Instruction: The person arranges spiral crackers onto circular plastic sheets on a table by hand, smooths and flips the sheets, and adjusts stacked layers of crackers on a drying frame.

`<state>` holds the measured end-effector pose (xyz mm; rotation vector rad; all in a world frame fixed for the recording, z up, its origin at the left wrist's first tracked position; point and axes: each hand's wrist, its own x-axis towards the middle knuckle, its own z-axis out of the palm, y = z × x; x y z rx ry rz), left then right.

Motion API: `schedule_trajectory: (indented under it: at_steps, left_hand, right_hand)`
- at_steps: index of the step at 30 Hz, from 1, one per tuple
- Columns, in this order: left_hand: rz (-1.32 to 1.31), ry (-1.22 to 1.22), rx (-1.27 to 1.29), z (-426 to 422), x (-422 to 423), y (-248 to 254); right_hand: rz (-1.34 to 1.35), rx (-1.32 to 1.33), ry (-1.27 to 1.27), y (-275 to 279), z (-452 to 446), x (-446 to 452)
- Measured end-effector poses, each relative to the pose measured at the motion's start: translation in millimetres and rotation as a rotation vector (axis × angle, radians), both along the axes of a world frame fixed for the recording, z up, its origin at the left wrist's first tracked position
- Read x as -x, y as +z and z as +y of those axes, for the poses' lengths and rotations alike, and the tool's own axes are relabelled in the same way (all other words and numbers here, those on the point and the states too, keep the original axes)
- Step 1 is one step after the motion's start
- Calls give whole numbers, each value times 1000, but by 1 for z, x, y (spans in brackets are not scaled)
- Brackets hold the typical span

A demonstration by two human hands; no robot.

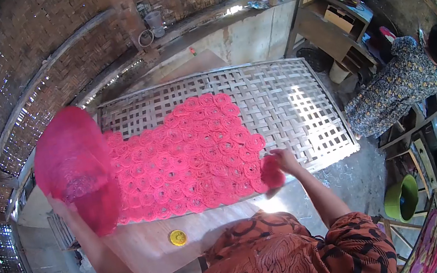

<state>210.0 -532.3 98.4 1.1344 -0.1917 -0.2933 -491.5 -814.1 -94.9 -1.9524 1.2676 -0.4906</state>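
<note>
My left hand (63,206) grips the lower side of a large magenta plastic basin (71,153), which is tipped up at the left end of a woven bamboo rack (275,100). Part of the hand is hidden behind the basin. Many flat rounds of coiled pink strands (193,157) lie close together on the rack, covering its left and middle. At the rack's near edge my right hand (286,161) has its fingers closed on a pink coiled round (272,172), which is blurred and hangs beside the others.
A yellow round object (177,237) lies on the board (146,254) nearest my body. To the right, another person in a patterned garment (397,87) is bent over near a wooden cabinet (331,23). A green bucket (401,199) stands at the lower right.
</note>
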Motion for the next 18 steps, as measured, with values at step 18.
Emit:
schedule_trajectory:
  at_steps: [18]
  left_hand:
    - [441,797,-218,108,-3,-196]
  right_hand:
    - [91,202,252,63,26,-117]
